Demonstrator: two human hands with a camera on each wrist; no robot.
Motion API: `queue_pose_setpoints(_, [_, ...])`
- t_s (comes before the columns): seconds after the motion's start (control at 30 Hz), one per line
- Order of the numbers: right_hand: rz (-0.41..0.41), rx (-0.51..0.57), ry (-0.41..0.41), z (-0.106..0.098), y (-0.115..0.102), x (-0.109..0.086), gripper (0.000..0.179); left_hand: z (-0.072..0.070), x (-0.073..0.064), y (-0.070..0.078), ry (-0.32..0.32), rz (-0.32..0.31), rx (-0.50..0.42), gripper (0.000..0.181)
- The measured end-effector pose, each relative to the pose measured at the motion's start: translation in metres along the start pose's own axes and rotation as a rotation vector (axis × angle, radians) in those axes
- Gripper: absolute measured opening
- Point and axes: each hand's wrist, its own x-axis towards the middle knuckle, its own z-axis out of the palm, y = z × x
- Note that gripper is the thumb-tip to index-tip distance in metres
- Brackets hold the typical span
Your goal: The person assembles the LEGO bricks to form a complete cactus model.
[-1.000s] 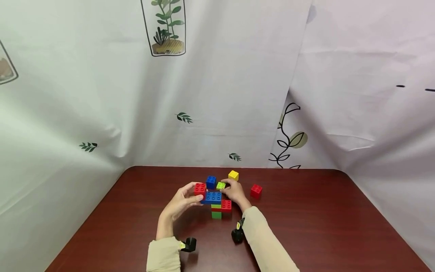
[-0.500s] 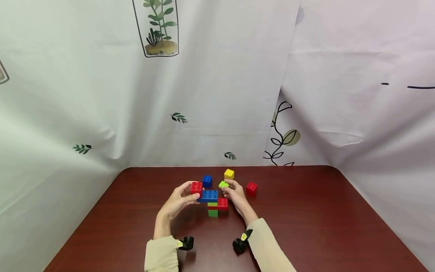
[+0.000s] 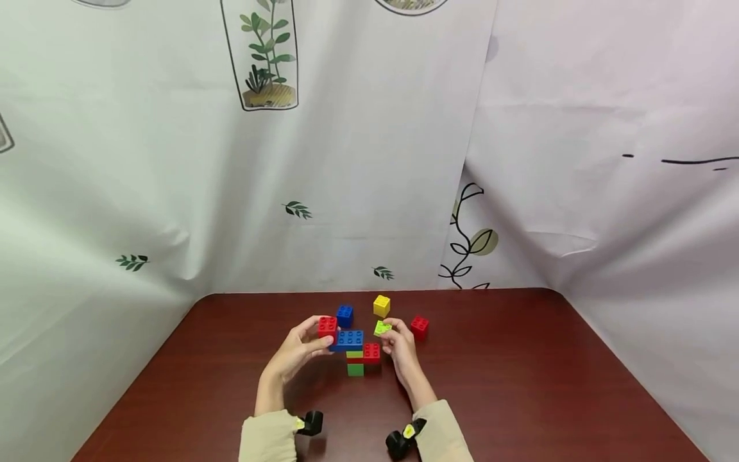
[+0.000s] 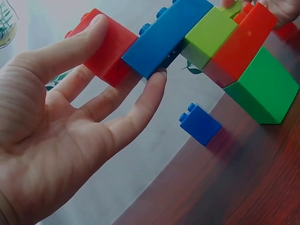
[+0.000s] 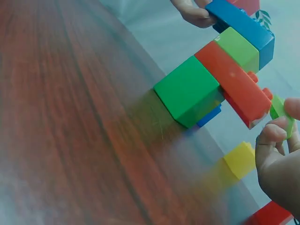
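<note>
A stepped tower of toy building bricks stands on the table: a green brick (image 4: 267,89) at the bottom, a longer red brick (image 5: 232,79), a lime green brick (image 4: 211,37), a long blue brick (image 3: 349,341) and a red brick (image 3: 327,326) on its left end. With thumb and fingers, my left hand (image 3: 291,353) grips that upper red brick; a fingertip touches the blue brick's underside. To the right of the tower, my right hand (image 3: 402,351) pinches a small lime green brick (image 3: 382,328), raised beside the lower red brick's studs and apart from them.
Behind the tower lie a small blue brick (image 3: 344,315) and a yellow brick (image 3: 382,306). Another red brick (image 3: 419,327) sits to the right of my right hand. The brown table (image 3: 519,385) ends at a white patterned cloth (image 3: 369,160).
My right hand has lifted the small lime green brick from beside the blue brick and brought it nearer, turning it slightly. My left hand keeps its grip. The head view has shifted a little.
</note>
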Motion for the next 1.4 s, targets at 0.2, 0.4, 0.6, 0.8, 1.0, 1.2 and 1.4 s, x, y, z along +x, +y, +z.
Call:
queue_pose_setpoints(0.2, [0.019,0.043,-0.025,-0.004,0.003,-0.001,0.024,0.003,0.004,0.003,0.011,0.029,0.004,0.041])
queue_pose_setpoints(0.4, [0.01,0.065,-0.023,-0.004,0.003,-0.001,0.026,0.007,0.009,0.009,0.048,0.001,0.026,0.047])
queue_pose_setpoints(0.6, [0.0,0.046,-0.05,-0.002,-0.002,0.005,0.021,0.005,0.015,0.016,0.065,-0.013,0.046,0.048])
queue_pose_setpoints(0.8, [0.016,0.019,-0.065,-0.001,-0.001,0.01,0.012,0.003,0.016,0.019,0.07,-0.015,0.056,0.047])
queue_pose_setpoints(1.0, [0.001,-0.019,-0.076,-0.004,0.002,0.006,0.011,0.002,0.012,0.015,0.057,-0.027,0.05,0.046])
queue_pose_setpoints(1.2, [-0.026,-0.041,-0.115,-0.005,0.006,0.002,0.015,0.001,0.008,0.012,0.053,-0.025,0.04,0.045])
queue_pose_setpoints(1.4, [0.019,-0.029,-0.118,-0.003,0.007,-0.001,0.021,-0.002,0.003,0.009,0.043,-0.026,0.042,0.042])
